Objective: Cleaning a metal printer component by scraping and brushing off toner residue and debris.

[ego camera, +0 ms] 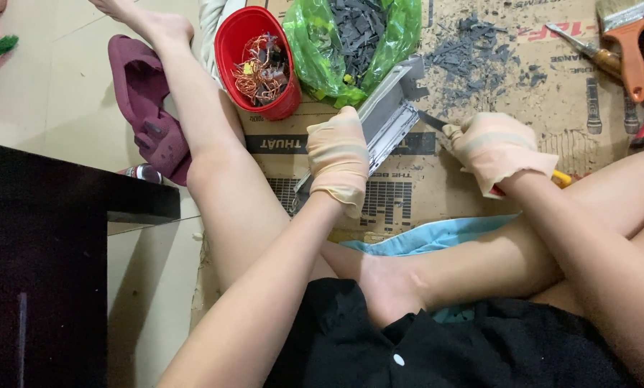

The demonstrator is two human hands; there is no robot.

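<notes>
My left hand [338,154], in a thin beige glove, presses down on a long grey metal-and-plastic piece [392,118] that lies slanted on the cardboard sheet [480,93]. My right hand [496,151], also gloved, grips a knife with a yellow handle [563,179]; its blade [431,121] touches the right side of the grey piece. Both hands sit close together above my crossed legs.
A red tub [230,43] with tangled copper wire stands beside a green plastic bag [401,32] of dark grey scraps. Grey chips [480,54] litter the cardboard. A paintbrush [627,39] and screwdriver [584,49] lie far right. A maroon slipper [149,108] and a black table [49,215] are left.
</notes>
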